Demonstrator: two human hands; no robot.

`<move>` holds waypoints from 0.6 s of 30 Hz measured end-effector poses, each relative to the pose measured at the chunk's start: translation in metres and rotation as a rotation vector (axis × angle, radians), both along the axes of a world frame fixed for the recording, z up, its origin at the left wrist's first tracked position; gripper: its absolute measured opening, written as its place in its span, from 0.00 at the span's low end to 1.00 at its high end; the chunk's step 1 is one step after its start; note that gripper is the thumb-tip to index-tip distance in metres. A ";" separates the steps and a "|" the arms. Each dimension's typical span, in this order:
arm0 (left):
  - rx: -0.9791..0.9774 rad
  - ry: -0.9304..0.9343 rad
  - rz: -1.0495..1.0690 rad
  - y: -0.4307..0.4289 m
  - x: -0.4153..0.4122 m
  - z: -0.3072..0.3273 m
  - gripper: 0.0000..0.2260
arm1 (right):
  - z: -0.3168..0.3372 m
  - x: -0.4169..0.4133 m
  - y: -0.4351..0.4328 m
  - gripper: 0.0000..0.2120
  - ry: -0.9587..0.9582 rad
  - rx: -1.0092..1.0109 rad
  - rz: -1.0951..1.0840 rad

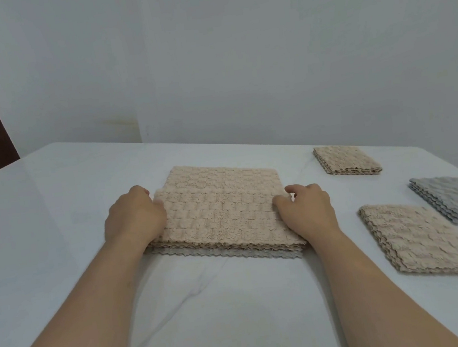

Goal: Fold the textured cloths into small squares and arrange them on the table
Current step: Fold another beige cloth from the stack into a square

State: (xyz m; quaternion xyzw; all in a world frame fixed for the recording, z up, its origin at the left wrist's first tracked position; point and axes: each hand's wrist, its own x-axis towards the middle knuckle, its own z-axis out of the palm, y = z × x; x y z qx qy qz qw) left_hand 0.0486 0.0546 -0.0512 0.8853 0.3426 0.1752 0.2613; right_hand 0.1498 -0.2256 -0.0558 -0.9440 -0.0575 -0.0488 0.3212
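On the glossy white marble-look table (55,223), a beige waffle-textured cloth (222,203) lies mid-table atop a grey one. The left hand (133,216) pinches its left edge, fingers curled closed on the fabric; the right hand (305,207) rests on the right edge – whether it grips, I cannot tell. Three folded squares sit toward the right edge. To fold well, lift both sides evenly – match zigzag edges before pressing flat.
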 end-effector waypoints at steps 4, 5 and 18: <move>-0.019 -0.008 -0.058 0.006 0.005 -0.010 0.22 | -0.003 0.002 0.002 0.23 0.022 -0.037 0.003; -0.018 -0.007 -0.072 0.006 0.006 -0.011 0.22 | -0.003 0.002 0.002 0.22 0.020 -0.027 -0.001; 0.074 -0.084 -0.204 0.001 0.006 -0.015 0.25 | 0.003 -0.001 0.000 0.14 0.044 0.600 0.153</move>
